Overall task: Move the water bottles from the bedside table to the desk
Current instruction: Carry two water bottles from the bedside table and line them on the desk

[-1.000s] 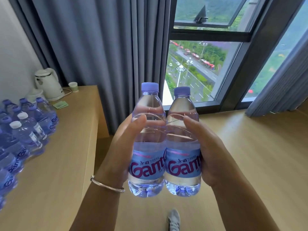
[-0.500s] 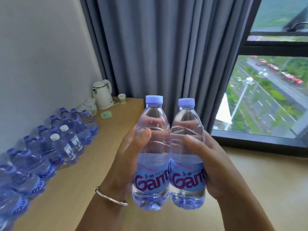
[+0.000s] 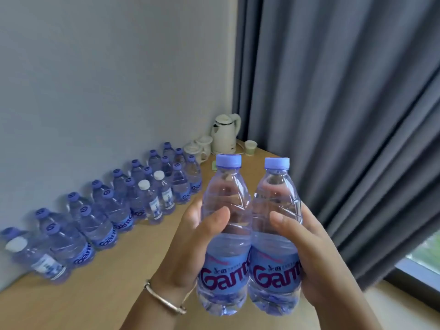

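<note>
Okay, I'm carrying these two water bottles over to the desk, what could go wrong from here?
1. The two bottles are squeezed side by side between the left hand and right hand, with nothing under their bases, so one might slip out downward.
2. The rows of bottles on the desk stand close together; setting these down hard beside them could topple several.

Held bottle pair (image 3: 250, 234) now nearer the desk (image 3: 152, 253).
</note>
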